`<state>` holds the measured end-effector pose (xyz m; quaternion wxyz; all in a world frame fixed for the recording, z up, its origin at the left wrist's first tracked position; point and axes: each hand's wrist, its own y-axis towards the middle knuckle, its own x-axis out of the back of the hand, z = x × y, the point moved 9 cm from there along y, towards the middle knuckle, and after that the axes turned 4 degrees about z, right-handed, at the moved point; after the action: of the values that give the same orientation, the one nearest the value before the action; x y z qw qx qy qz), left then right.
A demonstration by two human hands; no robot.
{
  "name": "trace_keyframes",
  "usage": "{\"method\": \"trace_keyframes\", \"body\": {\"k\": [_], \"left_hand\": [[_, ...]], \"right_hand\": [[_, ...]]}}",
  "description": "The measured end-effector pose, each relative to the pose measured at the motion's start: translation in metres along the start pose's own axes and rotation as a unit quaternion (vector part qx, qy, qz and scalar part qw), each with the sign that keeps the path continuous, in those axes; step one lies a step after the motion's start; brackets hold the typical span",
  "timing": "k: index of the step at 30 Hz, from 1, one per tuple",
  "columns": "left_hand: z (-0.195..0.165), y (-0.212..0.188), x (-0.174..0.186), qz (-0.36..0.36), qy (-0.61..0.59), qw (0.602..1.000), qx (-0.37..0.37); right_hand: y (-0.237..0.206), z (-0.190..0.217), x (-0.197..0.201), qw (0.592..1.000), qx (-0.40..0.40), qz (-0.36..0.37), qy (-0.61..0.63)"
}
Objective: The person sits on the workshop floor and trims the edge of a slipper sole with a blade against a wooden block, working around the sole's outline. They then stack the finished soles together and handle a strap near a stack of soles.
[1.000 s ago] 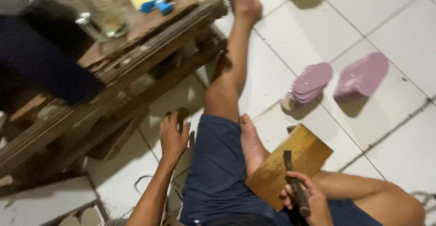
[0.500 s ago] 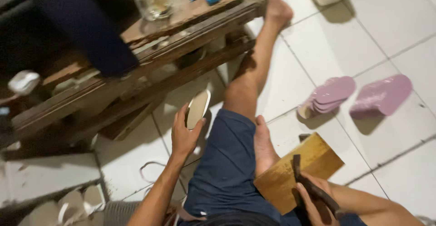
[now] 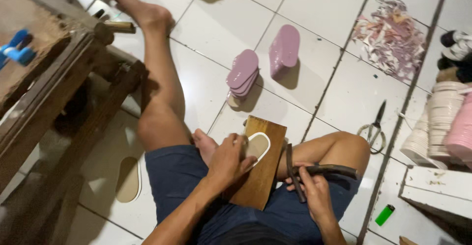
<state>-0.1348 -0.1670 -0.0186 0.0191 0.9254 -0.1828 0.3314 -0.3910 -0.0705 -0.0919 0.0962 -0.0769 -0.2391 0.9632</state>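
Observation:
I sit on a white tiled floor with a wooden board across my lap. My left hand presses a pale shoe insole flat onto that board. My right hand grips a dark metal tool with long handles, held just right of the board above my right thigh. A second beige insole lies on the floor to the left of my left leg.
A low wooden bench stands at the left. Stacked purple soles and another purple sole lie ahead. Scissors, a green lighter, paper scraps and stacks of soles are on the right.
My left hand lifted an insole from the floor on the left and brought it onto the board. The view swung right, and my right hand kept its tool.

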Motion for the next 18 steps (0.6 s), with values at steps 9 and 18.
{"method": "trace_keyframes", "body": {"k": [9, 18], "left_hand": [[0.057, 0.015, -0.02, 0.164, -0.258, 0.949, 0.081], [0.063, 0.006, -0.028, 0.19, -0.325, 0.925, 0.058]], "right_hand": [[0.014, 0.018, -0.048, 0.96, -0.026, 0.061, -0.272], [0.053, 0.08, -0.095, 0.824, -0.036, 0.083, -0.559]]}}
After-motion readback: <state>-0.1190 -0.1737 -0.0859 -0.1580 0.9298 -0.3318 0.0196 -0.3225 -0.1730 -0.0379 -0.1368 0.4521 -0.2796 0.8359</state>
